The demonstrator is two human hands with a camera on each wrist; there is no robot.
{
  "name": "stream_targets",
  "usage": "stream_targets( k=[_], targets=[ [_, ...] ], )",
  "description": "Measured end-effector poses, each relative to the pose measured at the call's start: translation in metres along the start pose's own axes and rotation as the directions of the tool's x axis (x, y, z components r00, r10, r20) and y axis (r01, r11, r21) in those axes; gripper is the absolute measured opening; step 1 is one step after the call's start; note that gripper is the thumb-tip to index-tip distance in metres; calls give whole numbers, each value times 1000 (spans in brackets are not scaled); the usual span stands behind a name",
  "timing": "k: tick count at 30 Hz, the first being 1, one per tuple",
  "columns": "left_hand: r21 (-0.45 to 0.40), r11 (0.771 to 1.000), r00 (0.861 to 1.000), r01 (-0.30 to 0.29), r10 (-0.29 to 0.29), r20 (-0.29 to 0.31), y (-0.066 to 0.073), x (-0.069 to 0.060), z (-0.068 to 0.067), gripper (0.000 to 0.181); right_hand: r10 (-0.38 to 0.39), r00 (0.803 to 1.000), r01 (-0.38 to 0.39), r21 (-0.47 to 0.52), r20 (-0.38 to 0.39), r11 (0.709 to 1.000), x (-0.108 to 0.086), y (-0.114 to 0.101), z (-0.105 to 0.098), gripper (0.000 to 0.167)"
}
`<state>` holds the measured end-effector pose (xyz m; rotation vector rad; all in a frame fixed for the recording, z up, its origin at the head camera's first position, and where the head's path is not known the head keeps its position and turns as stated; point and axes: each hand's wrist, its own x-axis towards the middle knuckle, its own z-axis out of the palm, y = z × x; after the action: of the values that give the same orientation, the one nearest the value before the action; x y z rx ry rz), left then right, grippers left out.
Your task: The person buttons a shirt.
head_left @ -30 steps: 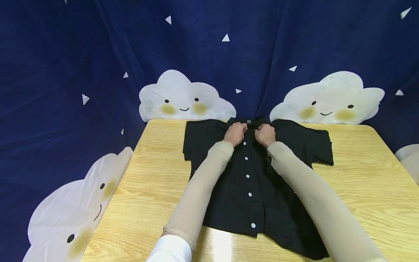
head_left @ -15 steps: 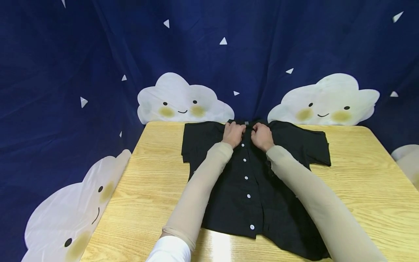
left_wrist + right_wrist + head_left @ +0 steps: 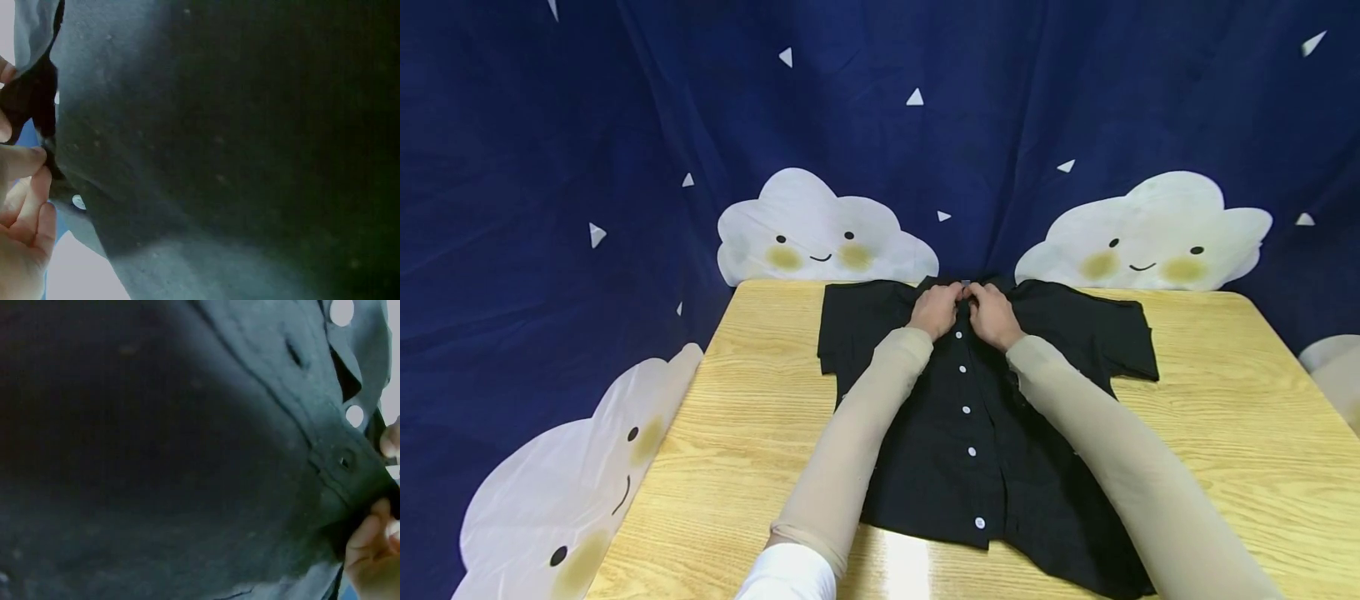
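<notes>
A black short-sleeved button-up shirt lies front up, collar toward the far edge, with white buttons down its middle. At the neckline my left hand pinches the cloth at the collar's left side; in the left wrist view, thumb and forefinger meet on dark fabric. Right beside it, my right hand grips the opposite front edge, and the right wrist view has its fingers on the cloth below a buttonhole. The hands nearly touch. What lies between their fingertips is mostly hidden.
The shirt rests on a light wooden table. Behind it hangs a dark blue curtain with smiling white clouds. The shirt's lower right front hangs lower than its left, toward the near table edge.
My right hand has shifted left along the neckline, closing the gap to the left hand. The left hand stays at the collar. The shirt's body lies much as before.
</notes>
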<state>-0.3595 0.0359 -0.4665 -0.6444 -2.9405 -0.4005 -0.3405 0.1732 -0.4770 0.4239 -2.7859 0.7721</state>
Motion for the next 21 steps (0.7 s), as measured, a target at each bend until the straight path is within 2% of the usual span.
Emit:
stream_targets(
  k=[4,10,16,21],
  targets=[
    [-53,999,999,-13,12,-30,-2,-4,1,17,46,997,-47,16,54,999,3,-2,0,21],
    [-14,997,994,-72,71,-84,-2,-5,1,24,46,994,-50,39,97,998,6,-4,1,22],
    [-45,994,988,-103,97,-123,-5,-6,4,12,52,991,-61,73,125,995,8,-3,1,21],
    [-77,993,989,-88,78,-123,-6,-8,4,6,68,986,-87,117,152,989,9,-3,2,16]
  ],
)
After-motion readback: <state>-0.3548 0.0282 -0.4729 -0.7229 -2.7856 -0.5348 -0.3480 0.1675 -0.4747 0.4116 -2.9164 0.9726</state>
